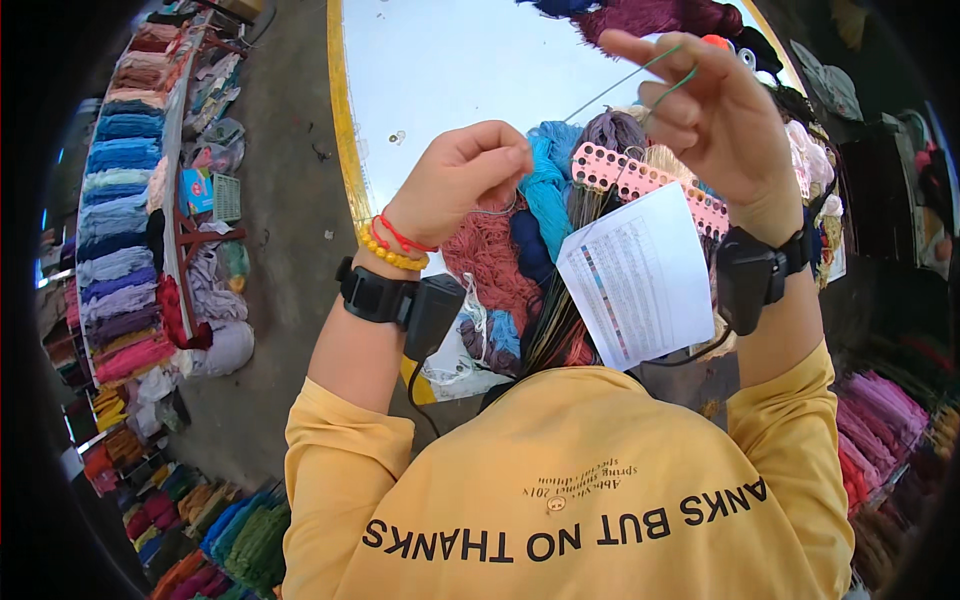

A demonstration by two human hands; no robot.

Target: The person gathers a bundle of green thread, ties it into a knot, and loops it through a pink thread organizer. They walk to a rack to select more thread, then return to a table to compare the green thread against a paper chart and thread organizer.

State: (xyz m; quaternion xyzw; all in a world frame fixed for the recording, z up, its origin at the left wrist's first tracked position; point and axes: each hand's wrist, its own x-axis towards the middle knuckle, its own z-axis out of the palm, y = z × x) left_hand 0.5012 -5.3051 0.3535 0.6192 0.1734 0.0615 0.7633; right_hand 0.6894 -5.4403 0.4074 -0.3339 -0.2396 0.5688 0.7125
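A thin green thread [622, 84] runs taut between my two hands over the table. My left hand [462, 178] is closed in a pinch at its lower end; the fingertips partly hide the thread there. Higher up and to the right, my right hand [715, 130] has the thread looped over its fingers, with the index finger stretched out and the others curled. Below the hands lie a pink thread card [650, 188] with rows of holes and strands in it, and a white printed sheet [640, 280] with a column of colour patches.
Turquoise skeins [545, 175] and dusty-red skeins [490, 255] crowd the white table [450, 70] with its yellow edge [340, 120]. Dark red yarn [650, 18] lies at the far side. A long rack of coloured skeins [120, 220] stands left; purple-pink bundles [880, 420] are at the right.
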